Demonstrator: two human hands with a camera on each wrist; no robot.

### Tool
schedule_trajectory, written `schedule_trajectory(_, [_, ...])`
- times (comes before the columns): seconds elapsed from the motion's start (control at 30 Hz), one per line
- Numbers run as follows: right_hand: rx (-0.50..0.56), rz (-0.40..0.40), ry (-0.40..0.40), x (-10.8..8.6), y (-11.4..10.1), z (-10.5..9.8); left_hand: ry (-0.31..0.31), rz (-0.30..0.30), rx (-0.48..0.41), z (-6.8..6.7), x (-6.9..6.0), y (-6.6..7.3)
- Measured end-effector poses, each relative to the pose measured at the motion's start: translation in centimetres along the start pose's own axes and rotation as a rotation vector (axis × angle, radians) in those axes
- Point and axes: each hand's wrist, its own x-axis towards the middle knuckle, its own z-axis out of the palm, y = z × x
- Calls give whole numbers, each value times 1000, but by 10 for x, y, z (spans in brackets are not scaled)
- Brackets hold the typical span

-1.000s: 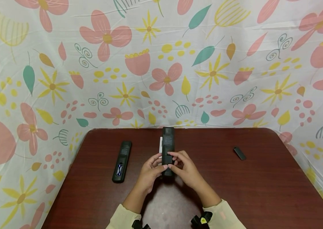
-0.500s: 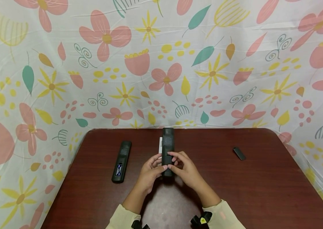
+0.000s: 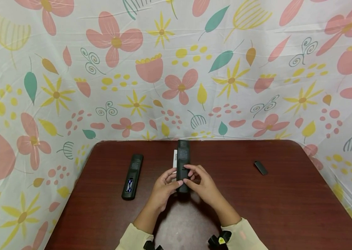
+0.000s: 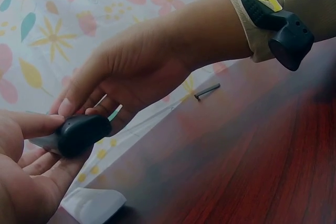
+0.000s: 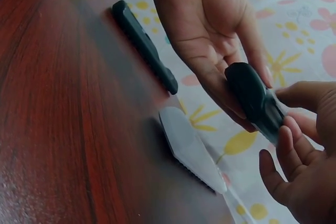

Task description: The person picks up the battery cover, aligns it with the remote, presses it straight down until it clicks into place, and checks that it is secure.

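Note:
Held up above the table is a black remote control (image 3: 183, 152), its back facing up. My left hand (image 3: 162, 189) grips it from the left, thumb on the back and fingers beneath. My right hand (image 3: 204, 184) holds its lower part from the right, index finger and thumb on the battery-cover area; the right wrist view shows the right hand (image 5: 310, 150) at the remote's edge. Fingers partly hide that area. To the left lies a second black remote (image 3: 133, 177), its battery compartment uncovered with batteries visible. A loose black battery cover (image 3: 260, 167) lies at the right.
Behind the held remote, a white remote-like object (image 3: 174, 159) lies on the brown wooden table (image 3: 288, 208); the right wrist view shows this white object (image 5: 191, 150) more fully. A flower-patterned cloth (image 3: 176, 69) hangs behind the table and along its sides.
On the back of the held remote, the dark square area between my right finger and thumb now looks flusher, with a small slot showing. Both hands stay nearly in place.

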Motion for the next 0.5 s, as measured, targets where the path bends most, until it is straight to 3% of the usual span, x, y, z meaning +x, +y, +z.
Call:
schedule_trajectory(0.23, [72, 71, 104, 0, -18, -2, -7, 5, -6, 2, 0, 0])
schedule_trajectory(0.5, [133, 210, 88, 2, 3, 0, -21, 2, 3, 3, 0, -1])
